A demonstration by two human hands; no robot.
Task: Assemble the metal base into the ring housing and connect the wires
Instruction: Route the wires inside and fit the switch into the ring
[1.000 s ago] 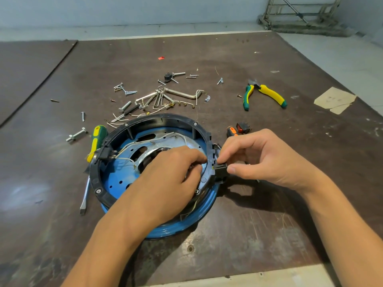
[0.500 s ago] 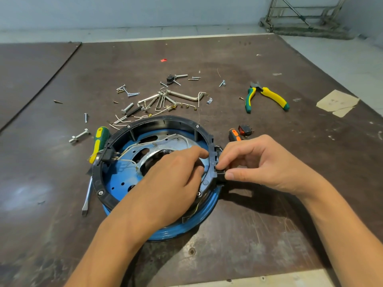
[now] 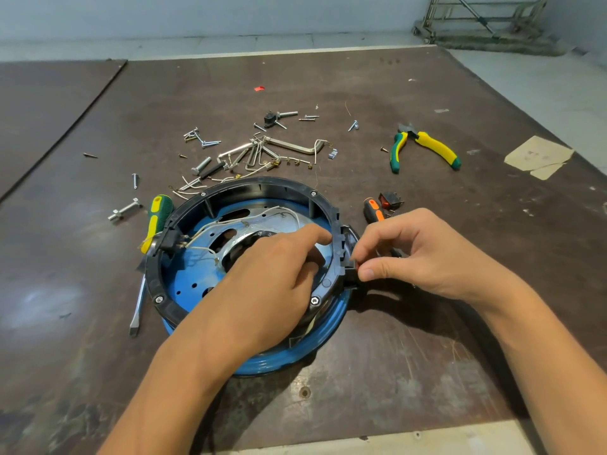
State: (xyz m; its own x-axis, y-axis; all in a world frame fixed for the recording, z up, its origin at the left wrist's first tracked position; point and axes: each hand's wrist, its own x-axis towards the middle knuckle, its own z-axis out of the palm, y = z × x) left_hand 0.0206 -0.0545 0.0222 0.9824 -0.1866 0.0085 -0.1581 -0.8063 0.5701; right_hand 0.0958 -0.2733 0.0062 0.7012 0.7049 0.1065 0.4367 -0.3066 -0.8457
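Wires (image 3: 200, 248) are the delicate part of this job: thin, pale and limp, they loop over the metal plate (image 3: 262, 221) just ahead of the left hand (image 3: 272, 284). They would likely kink or pull off their ends if tugged, so they are best taken close to the tips. The metal plate lies inside the black ring (image 3: 256, 187), under and ahead of the left hand, and looks stiff, light and sharp-edged around its cut-outs. The ring seems rigid plastic, safest held by its wall, and sits on a blue rim (image 3: 331, 333) that shows beneath both wrists. The right hand (image 3: 423, 254) is mostly closed, thumb and forefinger pinching a small black block (image 3: 350, 280) on the outside of the ring wall, which stands between the two hands. The left hand reaches inside the ring with fingers curled toward the same spot on the wall (whether they hold a wire end or only brace the wall I cannot tell, since the knuckles cover it). Hidden too are the block's terminals, the part of the plate beneath the left palm, and how the wires join the second fitting (image 3: 169, 241) out to the left of the left hand.
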